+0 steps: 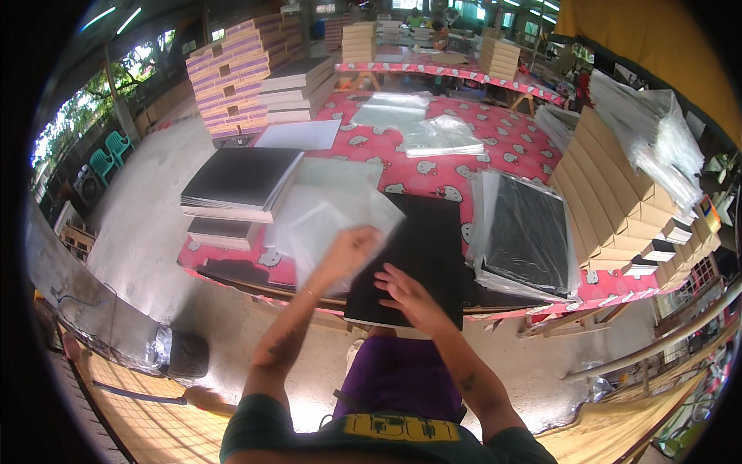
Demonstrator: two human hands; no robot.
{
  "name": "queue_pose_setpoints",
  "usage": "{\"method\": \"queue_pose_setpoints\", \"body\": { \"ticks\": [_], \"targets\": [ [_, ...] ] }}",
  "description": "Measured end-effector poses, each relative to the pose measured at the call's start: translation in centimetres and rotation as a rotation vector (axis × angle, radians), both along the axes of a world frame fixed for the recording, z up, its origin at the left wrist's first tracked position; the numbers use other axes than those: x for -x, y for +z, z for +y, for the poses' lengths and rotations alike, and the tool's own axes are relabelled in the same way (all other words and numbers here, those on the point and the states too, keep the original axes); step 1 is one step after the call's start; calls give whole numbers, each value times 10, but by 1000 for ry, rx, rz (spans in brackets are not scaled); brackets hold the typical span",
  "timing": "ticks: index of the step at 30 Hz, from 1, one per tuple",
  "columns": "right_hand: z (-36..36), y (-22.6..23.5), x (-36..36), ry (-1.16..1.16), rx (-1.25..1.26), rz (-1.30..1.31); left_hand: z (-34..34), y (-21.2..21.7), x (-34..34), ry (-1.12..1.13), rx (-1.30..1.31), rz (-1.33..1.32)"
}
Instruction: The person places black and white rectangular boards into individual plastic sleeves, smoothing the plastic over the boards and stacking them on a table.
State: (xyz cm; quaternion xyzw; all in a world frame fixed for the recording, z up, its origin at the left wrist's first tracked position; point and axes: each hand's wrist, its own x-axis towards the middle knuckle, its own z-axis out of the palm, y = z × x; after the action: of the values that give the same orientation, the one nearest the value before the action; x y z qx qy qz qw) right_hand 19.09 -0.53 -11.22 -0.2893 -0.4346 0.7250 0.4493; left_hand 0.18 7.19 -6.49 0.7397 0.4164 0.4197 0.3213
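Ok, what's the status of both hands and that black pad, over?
Left hand at clear plastic, grip blurred. Right hand open over black pad. Plastic overlapping pad's left side.

A board lies mid-table at the near edge of a table. To its left are plastic sleeves, then a stack of boards. To its right lies a wrapped pack; further right, cartons. Boxes stand far left. Behind is a second table.
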Motion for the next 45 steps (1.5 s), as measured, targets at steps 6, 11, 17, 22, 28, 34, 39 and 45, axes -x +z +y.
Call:
{"method": "queue_pose_setpoints", "body": {
  "ticks": [6,11,17,22,28,34,39,45],
  "targets": [
    [33,-13,37,-303,92,227,-39,-26,-19,314,-242,78],
    [36,-28,-33,-386,296,726,-17,-40,38,540,-87,-75],
    [-43,97,-195,-1115,-49,498,-47,96,130,915,-656,-910],
    [-43,98,-133,-1192,-294,-57,-10,11,126,541,-399,805],
    [-34,51,-35,-515,-34,211,-66,25,-41,-167,162,-314],
    [-28,38,-63,-356,134,728,-76,11,-32,170,-69,-235],
    [-42,22,-205,-729,-33,874,-3,-34,213,753,-28,-725],
    [-81,107,-179,-1001,-557,346,-46,79,109,1111,-869,19]
  ]
}}
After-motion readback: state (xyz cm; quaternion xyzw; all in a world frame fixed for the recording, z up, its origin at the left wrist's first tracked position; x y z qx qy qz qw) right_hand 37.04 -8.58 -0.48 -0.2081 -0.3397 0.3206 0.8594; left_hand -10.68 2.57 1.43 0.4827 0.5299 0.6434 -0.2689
